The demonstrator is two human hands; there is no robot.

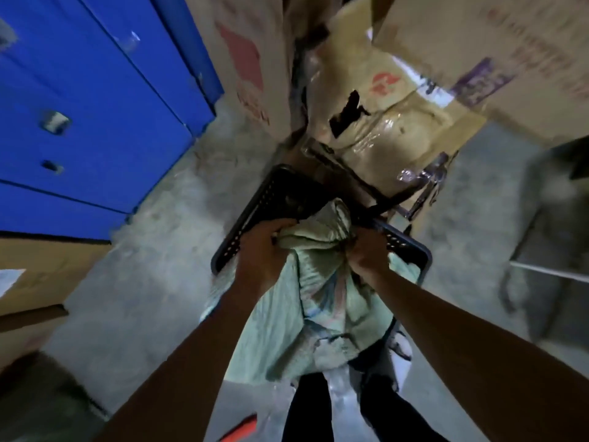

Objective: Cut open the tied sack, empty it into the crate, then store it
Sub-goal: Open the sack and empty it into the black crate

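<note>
A pale green woven sack (pixel 306 301) hangs in front of me, its far end lying over the rim of a dark perforated plastic crate (pixel 242 224) on the floor. My left hand (pixel 264 247) grips bunched sack fabric on the left side. My right hand (pixel 366 253) grips the fabric on the right side, close to the crate's near rim. The sack's lower part drapes down toward my legs. The crate's inside is mostly hidden by the sack and by shadow. An orange-red object (pixel 239 430), blurred, lies on the floor at the bottom edge.
Blue metal lockers (pixel 95 106) line the left wall. Stacked cardboard boxes (pixel 398 106), some taped and torn, stand right behind the crate. Another carton (pixel 38 275) sits at the left. A grey frame or stool (pixel 548 250) stands at the right. The floor is bare concrete.
</note>
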